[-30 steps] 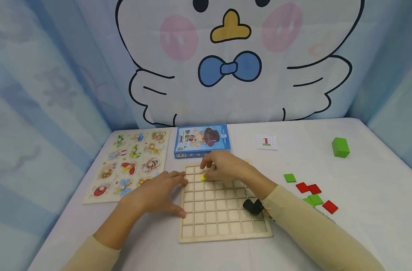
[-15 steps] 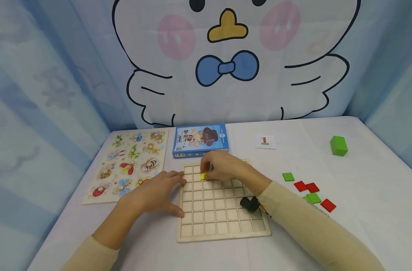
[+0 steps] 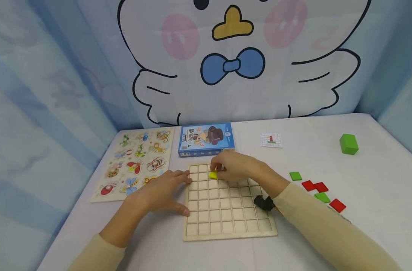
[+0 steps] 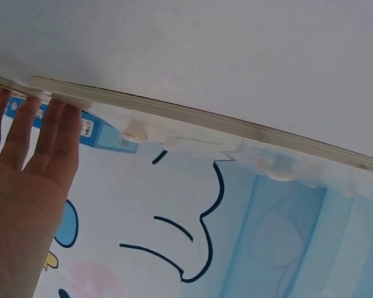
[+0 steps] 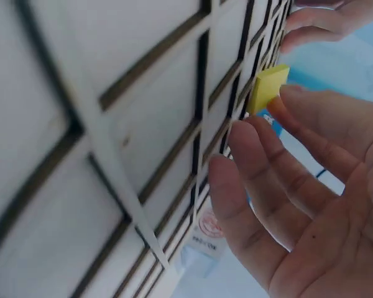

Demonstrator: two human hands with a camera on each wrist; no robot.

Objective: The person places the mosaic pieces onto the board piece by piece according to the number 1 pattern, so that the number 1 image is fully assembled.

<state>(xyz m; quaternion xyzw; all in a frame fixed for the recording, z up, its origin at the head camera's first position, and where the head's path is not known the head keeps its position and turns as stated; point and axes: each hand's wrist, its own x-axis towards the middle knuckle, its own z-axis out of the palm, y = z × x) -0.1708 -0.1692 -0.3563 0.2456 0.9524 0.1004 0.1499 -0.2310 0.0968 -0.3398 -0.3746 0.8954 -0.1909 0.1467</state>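
A pale wooden grid board lies on the white table. At its left edge rests my left hand, thumb and fingers spread along the rim; the left wrist view shows the fingers extended against the board's edge. My right hand reaches over the far part of the board. Between its thumb and index finger it pinches a small yellow square tile, close over the grid near the far left corner. The other right fingers are loosely bent beside the grid.
A blue picture box stands behind the board, an insect puzzle board to the left. At right lie red tiles, green tiles and a green block. A small pattern card lies at the back.
My right hand has shifted slightly right over the board with the yellow tile, and more of the tile shows. My left hand has stayed at the board's edge. The head view has shifted a little.
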